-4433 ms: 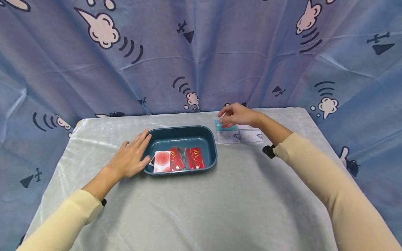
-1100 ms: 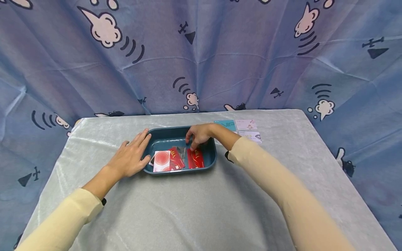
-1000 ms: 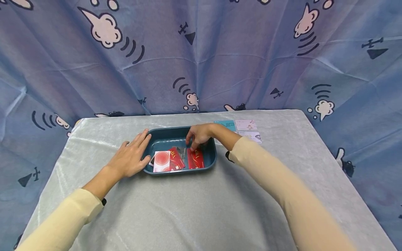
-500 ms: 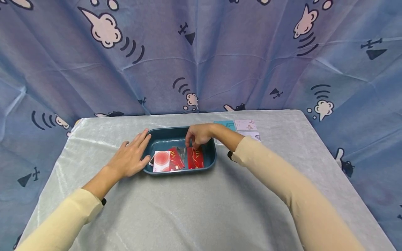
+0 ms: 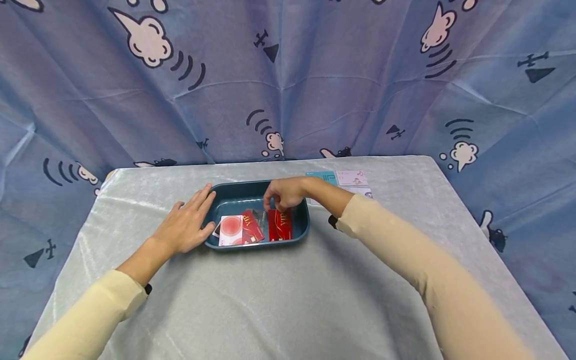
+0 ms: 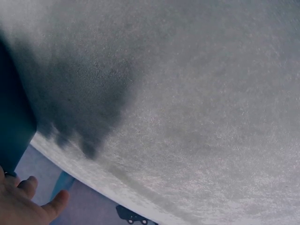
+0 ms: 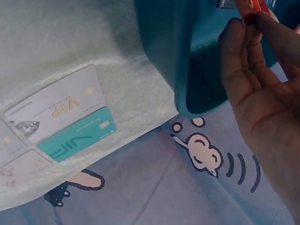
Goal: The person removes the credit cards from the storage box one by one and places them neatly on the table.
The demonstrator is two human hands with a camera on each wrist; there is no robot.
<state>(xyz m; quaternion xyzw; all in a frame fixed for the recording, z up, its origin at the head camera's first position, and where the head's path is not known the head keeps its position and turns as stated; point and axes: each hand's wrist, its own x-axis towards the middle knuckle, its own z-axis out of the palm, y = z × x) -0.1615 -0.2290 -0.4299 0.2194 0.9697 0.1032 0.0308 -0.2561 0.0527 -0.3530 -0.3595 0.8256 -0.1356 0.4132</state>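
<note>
My left hand [image 5: 185, 225] rests with extended fingers along the left rim of a dark teal plastic basin [image 5: 243, 187]. Over the basin's right part, my right hand [image 5: 288, 193] pinches the upper end of a red VIP card [image 5: 280, 227] between thumb and fingers. The right wrist view shows a corner of that red card [image 7: 253, 6] at the fingertips. Left of it in the basin lie another red card [image 5: 253, 227], a white card with a red circle [image 5: 231, 229] and a greyish see-through piece [image 5: 259, 217]. The left wrist view shows part of the left hand [image 6: 28, 201] by the basin wall.
Right of the basin, a teal VIP card [image 7: 79, 136], a white VIP card [image 7: 61, 103] and a pink-patterned card [image 5: 352, 177] lie flat in a neat block with another, partly under my right forearm. A patterned blue curtain [image 5: 288, 75] hangs behind the pale cloth-covered table [image 5: 279, 300].
My right hand has moved left from the teal card on the table into the basin and taken the red card, which has straightened and risen slightly. The left hand stays put.
</note>
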